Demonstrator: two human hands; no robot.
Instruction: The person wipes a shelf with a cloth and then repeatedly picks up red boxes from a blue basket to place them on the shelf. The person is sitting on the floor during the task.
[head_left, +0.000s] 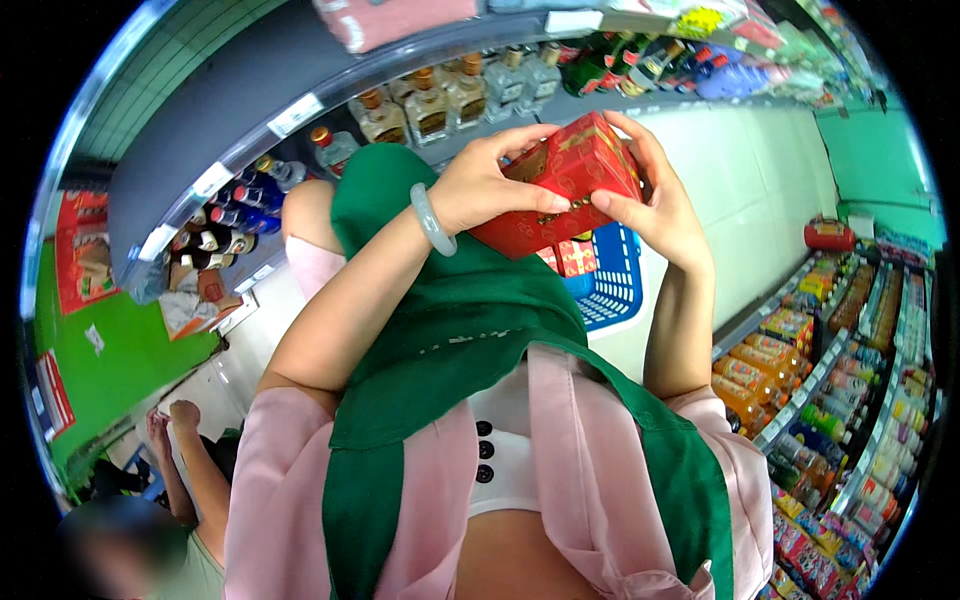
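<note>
A red patterned box (555, 187) with gold markings is held up between both my hands, tilted, above my green apron. My left hand (499, 184) grips its left side, the thumb across the front face and the fingers behind; a pale bangle circles that wrist. On the box's right side lies my right hand (652, 199), its thumb near the gold decoration and its fingers along the far edge. Below the box stands a blue plastic basket (626, 289) on the floor, partly hidden by the box and apron. Red-and-white patterned packages (576, 259) lie inside it.
A curved-looking shelf (225, 142) ahead bears clear liquor bottles (427, 109), with dark and blue bottles farther left. Shelves with orange drink bottles (750, 375) and other goods stand at right. Another person (202, 472) is at lower left, both hands raised close together.
</note>
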